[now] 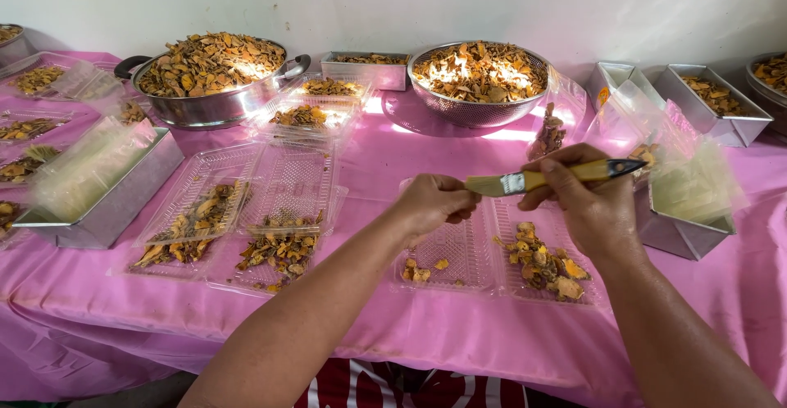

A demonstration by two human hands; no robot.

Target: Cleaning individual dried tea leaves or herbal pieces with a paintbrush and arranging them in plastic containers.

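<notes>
My right hand grips a small paintbrush with a yellow handle and metal ferrule, held level above an open clear plastic clamshell tray. My left hand is closed just left of the bristle end, fingers pinched together near the bristles; whether it holds anything is hidden. The tray's right half carries a heap of dried orange-yellow slices. Its left half has only a few pieces. Both hands hover over this tray on the pink tablecloth.
Two more clear trays with dried slices lie to the left. A metal pot and a metal colander heaped with slices stand at the back. Metal tins holding clear bags sit at left and right.
</notes>
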